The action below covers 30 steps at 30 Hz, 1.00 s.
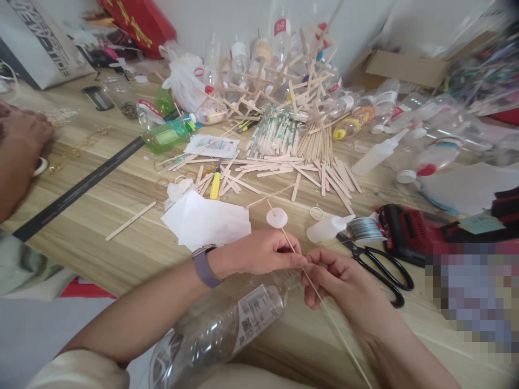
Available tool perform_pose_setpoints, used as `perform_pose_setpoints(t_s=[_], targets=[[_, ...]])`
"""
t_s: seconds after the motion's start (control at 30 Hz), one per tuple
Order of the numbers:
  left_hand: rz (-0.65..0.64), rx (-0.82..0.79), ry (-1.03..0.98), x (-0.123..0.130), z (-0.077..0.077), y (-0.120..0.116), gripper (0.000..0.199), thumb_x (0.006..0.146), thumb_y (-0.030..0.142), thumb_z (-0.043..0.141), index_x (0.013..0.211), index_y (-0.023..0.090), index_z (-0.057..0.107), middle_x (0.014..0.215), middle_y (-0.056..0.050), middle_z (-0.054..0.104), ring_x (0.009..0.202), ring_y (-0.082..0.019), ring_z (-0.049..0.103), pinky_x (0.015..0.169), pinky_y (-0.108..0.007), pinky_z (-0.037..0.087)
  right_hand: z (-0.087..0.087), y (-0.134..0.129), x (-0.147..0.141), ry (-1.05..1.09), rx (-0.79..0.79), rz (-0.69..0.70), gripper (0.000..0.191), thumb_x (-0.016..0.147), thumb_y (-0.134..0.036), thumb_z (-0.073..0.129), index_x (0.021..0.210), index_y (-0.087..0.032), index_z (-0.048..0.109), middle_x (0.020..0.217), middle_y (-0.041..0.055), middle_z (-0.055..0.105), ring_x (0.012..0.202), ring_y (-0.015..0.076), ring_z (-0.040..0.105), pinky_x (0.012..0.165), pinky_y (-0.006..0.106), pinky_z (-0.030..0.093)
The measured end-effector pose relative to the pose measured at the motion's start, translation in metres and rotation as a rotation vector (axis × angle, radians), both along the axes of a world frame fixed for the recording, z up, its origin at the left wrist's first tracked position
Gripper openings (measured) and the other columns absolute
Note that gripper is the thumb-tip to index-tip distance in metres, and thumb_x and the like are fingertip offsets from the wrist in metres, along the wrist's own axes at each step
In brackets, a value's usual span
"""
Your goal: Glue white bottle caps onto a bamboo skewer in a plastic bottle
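Observation:
A long thin wooden skewer [340, 334] runs slantwise through both my hands, with a round white disc [277, 218] threaded near its far end. My left hand [267, 251], wearing a watch on the wrist, pinches the skewer below the disc. Close beside it, my right hand [334, 273] closes thumb and fingers on the same skewer. Beneath the hands lies a clear plastic bottle [211, 324] with a paper label, its neck partly hidden behind my fingers. White paper sheets [208, 219] are just beyond my left forearm.
Black-handled scissors [381, 270], a white glue bottle [327, 229], a thread spool [367, 230] and a red-black power tool [413, 229] lie right. Ahead are craft sticks [267, 165], a yellow screwdriver [215, 183] and many bottles. Another person's hand [24, 129] rests at left.

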<state>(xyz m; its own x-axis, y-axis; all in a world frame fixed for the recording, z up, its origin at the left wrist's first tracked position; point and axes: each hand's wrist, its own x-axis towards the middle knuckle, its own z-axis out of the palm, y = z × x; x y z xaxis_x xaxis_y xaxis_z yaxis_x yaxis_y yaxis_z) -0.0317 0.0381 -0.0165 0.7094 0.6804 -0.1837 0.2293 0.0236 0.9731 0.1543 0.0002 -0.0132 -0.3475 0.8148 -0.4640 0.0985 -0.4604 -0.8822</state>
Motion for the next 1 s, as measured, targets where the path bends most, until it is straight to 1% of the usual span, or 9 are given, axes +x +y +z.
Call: perform_pose_setpoints(t_s=[0.17,0.3,0.4,0.5,0.57,0.7,0.83,0.9,1.0], targets=[[-0.027,-0.045,-0.056,-0.001,-0.002,0.001,0.034,0.087,0.046,0.052,0.072,0.015,0.053,0.063,0.004,0.048,0.058,-0.008,0.035,0.054,-0.022,0.027,0.000,0.002,0.003,0.013,-0.025,0.027,0.025,0.080,-0.039,0.065,0.072,-0.016,0.058,0.058,-0.0029,0.062,0.046,0.0090,0.059,0.046,0.020,0.046],[-0.046,-0.060,-0.061,-0.001,-0.004,0.002,0.032,0.086,0.045,0.056,0.073,0.015,0.054,0.064,0.004,0.050,0.059,-0.008,0.037,0.055,-0.022,0.028,-0.002,0.003,0.003,-0.015,-0.018,0.045,0.031,0.075,-0.044,0.070,0.070,-0.017,0.058,0.056,-0.0026,0.062,0.044,0.0100,0.060,0.044,0.021,0.047],[-0.061,-0.058,-0.069,0.001,-0.006,0.001,0.031,0.086,0.043,0.055,0.074,0.015,0.054,0.067,0.003,0.053,0.062,-0.009,0.041,0.058,-0.023,0.030,-0.003,0.002,0.003,-0.017,-0.031,0.023,0.034,0.069,-0.047,0.073,0.067,-0.017,0.056,0.056,-0.0028,0.062,0.042,0.0101,0.060,0.041,0.021,0.047],[-0.069,-0.054,-0.070,0.003,-0.005,0.001,0.033,0.087,0.044,0.054,0.073,0.014,0.055,0.069,0.002,0.054,0.062,-0.009,0.042,0.058,-0.023,0.031,-0.004,0.001,0.004,-0.009,-0.064,-0.002,0.033,0.067,-0.044,0.074,0.067,-0.017,0.055,0.056,-0.0030,0.063,0.040,0.0099,0.059,0.039,0.020,0.046],[-0.062,-0.067,-0.050,0.004,-0.004,0.000,0.036,0.085,0.048,0.055,0.073,0.014,0.055,0.064,0.003,0.049,0.058,-0.009,0.038,0.055,-0.022,0.028,-0.007,0.000,0.005,0.000,-0.065,-0.012,0.030,0.067,-0.041,0.074,0.067,-0.017,0.055,0.057,-0.0033,0.063,0.039,0.0095,0.059,0.038,0.020,0.046],[-0.054,-0.134,-0.019,0.005,-0.001,-0.001,0.040,0.081,0.054,0.058,0.071,0.015,0.054,0.058,0.006,0.040,0.053,-0.008,0.031,0.051,-0.022,0.024,-0.012,-0.002,0.007,-0.009,0.006,0.006,0.028,0.071,-0.039,0.071,0.067,-0.018,0.053,0.055,-0.0042,0.062,0.038,0.0095,0.058,0.037,0.019,0.046],[-0.050,-0.139,-0.008,0.004,-0.002,-0.001,0.038,0.078,0.051,0.063,0.072,0.014,0.057,0.062,0.004,0.047,0.058,-0.008,0.037,0.054,-0.022,0.027,-0.015,-0.005,0.004,-0.051,0.096,-0.001,0.024,0.073,-0.036,0.068,0.066,-0.019,0.053,0.049,-0.0053,0.059,0.039,0.0107,0.059,0.038,0.020,0.047],[-0.036,-0.154,-0.002,0.004,-0.004,-0.002,0.037,0.075,0.049,0.067,0.071,0.014,0.058,0.062,0.004,0.049,0.058,-0.009,0.038,0.055,-0.023,0.027,-0.015,-0.007,0.001,-0.048,0.090,-0.014,0.023,0.071,-0.035,0.070,0.066,-0.020,0.053,0.047,-0.0061,0.058,0.038,0.0113,0.059,0.037,0.020,0.047],[-0.021,-0.203,-0.036,0.004,-0.008,-0.002,0.035,0.073,0.047,0.069,0.070,0.014,0.059,0.062,0.004,0.051,0.058,-0.008,0.038,0.055,-0.022,0.027,-0.015,-0.008,-0.001,-0.006,0.035,-0.041,0.026,0.069,-0.035,0.072,0.066,-0.020,0.050,0.050,-0.0062,0.060,0.036,0.0112,0.059,0.035,0.020,0.046]])
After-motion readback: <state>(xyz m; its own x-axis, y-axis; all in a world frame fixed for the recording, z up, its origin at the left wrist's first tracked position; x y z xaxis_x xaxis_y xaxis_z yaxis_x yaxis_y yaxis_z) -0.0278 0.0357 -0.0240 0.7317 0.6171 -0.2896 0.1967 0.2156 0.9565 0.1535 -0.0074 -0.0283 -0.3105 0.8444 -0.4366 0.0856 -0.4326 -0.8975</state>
